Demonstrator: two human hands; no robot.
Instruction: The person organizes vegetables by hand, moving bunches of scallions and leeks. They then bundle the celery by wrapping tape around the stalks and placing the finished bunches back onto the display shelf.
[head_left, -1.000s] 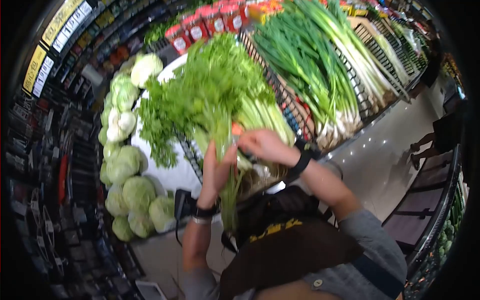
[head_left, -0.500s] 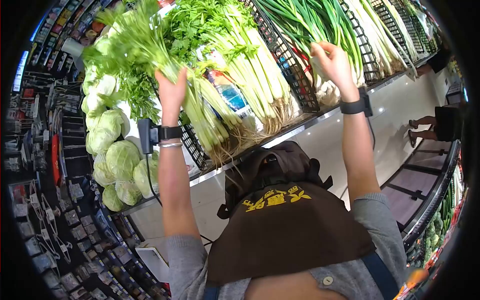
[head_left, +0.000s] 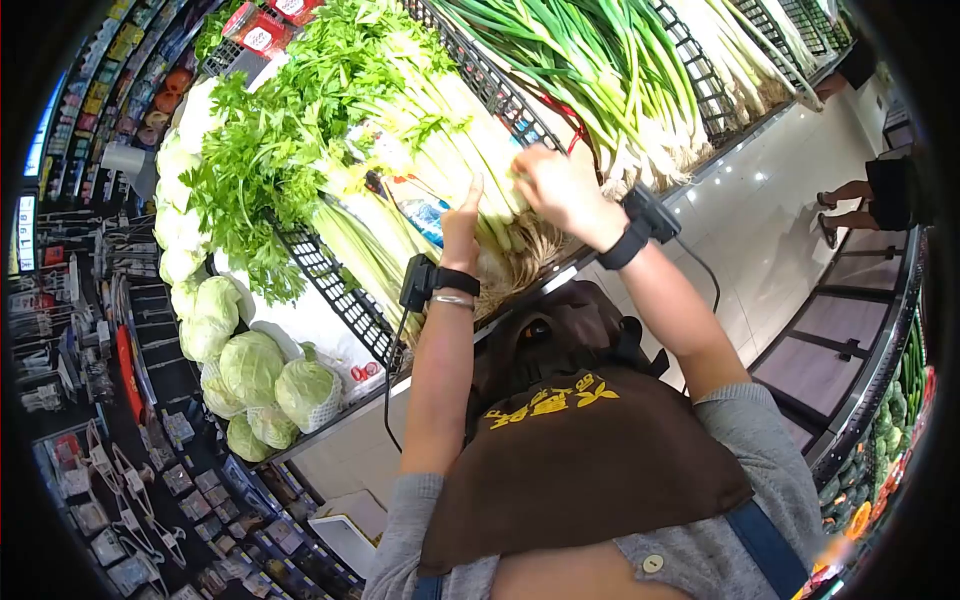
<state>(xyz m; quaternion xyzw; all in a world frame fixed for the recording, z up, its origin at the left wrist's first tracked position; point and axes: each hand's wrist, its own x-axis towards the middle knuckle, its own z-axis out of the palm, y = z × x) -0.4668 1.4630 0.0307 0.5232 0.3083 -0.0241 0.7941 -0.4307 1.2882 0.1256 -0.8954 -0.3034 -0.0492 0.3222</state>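
A thick bundle of pale celery (head_left: 440, 130) with leafy tops lies in a black plastic crate (head_left: 485, 75). My left hand (head_left: 460, 230) is at the bundle's lower left, thumb stretched up; its other fingers are mostly hidden. On the bundle's right side, near the root ends, my right hand (head_left: 565, 195) is closed with curled fingers. Whatever it pinches is hidden. A second celery bunch (head_left: 365, 245) lies left of my left hand, apart from it. Between the two bunches, a blue-and-white printed package (head_left: 425, 215) shows.
Green onions (head_left: 620, 90) fill the crate to the right. Cabbages (head_left: 250, 365) sit along the left side, and red-lidded jars (head_left: 258, 32) stand at the back. A metal shelf edge (head_left: 555, 275) runs in front of me. Another person's legs (head_left: 845, 205) show at far right.
My left hand has let go of the left celery bunch, which now lies flat in the crate, and moved right. My right hand has come left from the green onions to the celery.
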